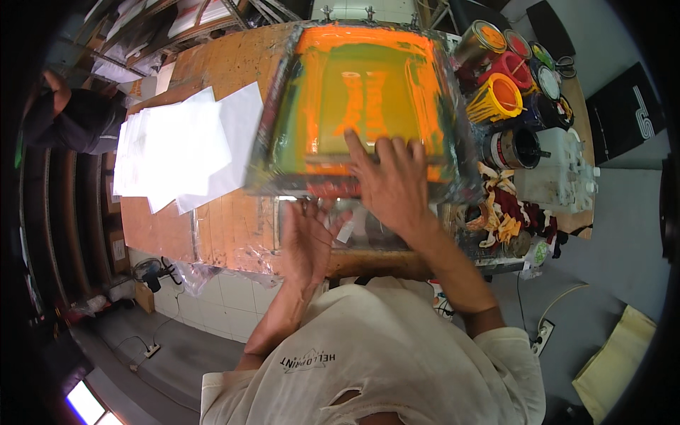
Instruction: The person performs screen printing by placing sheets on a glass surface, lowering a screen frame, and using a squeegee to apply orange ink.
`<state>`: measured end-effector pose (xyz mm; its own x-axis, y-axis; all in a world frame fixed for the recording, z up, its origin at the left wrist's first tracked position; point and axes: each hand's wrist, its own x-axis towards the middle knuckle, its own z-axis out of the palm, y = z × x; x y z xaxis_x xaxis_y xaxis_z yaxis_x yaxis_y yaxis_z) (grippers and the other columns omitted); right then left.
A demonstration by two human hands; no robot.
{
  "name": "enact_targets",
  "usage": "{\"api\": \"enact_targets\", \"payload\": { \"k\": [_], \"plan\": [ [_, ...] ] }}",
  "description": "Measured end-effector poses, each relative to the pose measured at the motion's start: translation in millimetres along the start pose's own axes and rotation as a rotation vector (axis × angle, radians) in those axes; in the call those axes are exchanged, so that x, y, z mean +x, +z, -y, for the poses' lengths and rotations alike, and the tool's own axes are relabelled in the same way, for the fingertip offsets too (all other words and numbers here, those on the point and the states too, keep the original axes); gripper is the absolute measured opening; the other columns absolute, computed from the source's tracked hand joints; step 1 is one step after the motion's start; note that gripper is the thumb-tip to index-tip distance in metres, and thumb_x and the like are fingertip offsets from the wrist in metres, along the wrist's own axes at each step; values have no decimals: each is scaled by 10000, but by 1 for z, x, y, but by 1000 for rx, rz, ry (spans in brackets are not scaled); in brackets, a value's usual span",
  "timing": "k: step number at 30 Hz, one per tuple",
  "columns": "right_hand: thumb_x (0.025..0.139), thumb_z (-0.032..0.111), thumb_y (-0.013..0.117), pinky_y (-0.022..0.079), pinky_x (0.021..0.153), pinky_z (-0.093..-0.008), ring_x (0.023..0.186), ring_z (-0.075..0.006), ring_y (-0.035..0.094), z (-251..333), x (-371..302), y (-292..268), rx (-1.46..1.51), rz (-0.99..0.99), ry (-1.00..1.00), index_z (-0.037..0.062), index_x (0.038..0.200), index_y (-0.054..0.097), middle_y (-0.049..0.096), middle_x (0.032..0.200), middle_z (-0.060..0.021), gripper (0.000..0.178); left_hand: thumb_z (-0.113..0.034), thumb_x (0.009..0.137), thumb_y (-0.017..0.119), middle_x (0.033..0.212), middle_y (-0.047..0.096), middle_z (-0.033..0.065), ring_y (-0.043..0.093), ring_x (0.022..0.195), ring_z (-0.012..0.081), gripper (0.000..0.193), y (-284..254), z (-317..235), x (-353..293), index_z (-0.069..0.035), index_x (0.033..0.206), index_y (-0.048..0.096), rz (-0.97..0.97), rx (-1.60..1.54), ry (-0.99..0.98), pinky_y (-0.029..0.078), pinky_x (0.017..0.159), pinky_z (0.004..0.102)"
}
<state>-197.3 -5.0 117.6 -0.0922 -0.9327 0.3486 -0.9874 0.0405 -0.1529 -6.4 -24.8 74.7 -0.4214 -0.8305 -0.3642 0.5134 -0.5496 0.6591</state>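
Note:
A framed printing screen [322,188] stretches before me, its greenish-yellow mesh smeared with bright orange ink [365,35] and showing an orange upright pattern [365,99]. My right hand [393,177] lies over the screen's near end, index finger stretched forward, other fingers curled over a bar that looks like a squeegee [326,159]. Under the near frame edge, my left hand [308,234] is palm up with its fingers apart, holding nothing visible. Its fingertips are close to the frame; whether they touch it I cannot tell. The frame's near edge is blurred.
White sheets [173,149] lie loosely stacked left of the screen. At the right stand a yellow ink tub [499,95], several ink cans [489,35], a dark pot [520,147], a translucent jug [559,177] and stained rags [503,212]. Another person [78,117] is at the far left.

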Motion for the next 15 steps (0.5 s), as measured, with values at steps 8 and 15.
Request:
{"api": "enact_targets", "payload": {
  "k": [8, 15],
  "plan": [
    [858, 26, 640, 377, 800, -451, 884, -266, 564, -24, -41, 108, 27, 92, 50, 159, 1516, 495, 545, 885, -87, 687, -474, 1076, 489, 1471, 435, 161, 436, 1443, 278, 653, -61, 61, 27, 8, 1488, 334, -352, 47, -441, 155, 1192, 713],
    [850, 41, 702, 358, 902, -534, 930, -270, 562, -18, -58, 119, -44, 136, 31, 204, 1572, 445, 558, 952, -91, 783, -434, 1084, 480, 1449, 474, 173, 407, 1459, 290, 462, -65, 76, 20, -36, 1318, 466, -342, -1, -457, 140, 1196, 712]
  ]
}}
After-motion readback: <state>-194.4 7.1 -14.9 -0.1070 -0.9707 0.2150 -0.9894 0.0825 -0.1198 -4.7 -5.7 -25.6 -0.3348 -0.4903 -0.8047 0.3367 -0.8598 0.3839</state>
